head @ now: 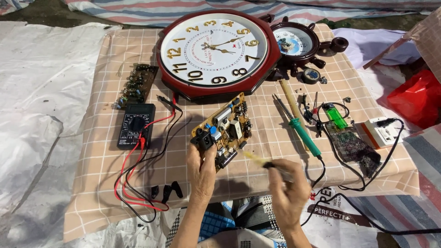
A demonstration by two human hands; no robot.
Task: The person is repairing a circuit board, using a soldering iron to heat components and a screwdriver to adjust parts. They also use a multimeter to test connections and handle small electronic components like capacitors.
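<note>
Your left hand [200, 170] clamped the board [223, 130] by its near end; long axis ran away from you toward the big clock [213, 51]. Your right hand [287, 188], closed on a yellow-tipped tool [259, 161], sat right of the board, tip aimed at it. Counted: two clocks, one meter [135, 125] left of board, one soldering iron [301, 123] right.

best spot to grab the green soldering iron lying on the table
Take the soldering iron by its green handle, coming from above. It lies flat, metal tip pointing toward the clock, cord trailing off the near end, so the handle's middle is free.
</note>
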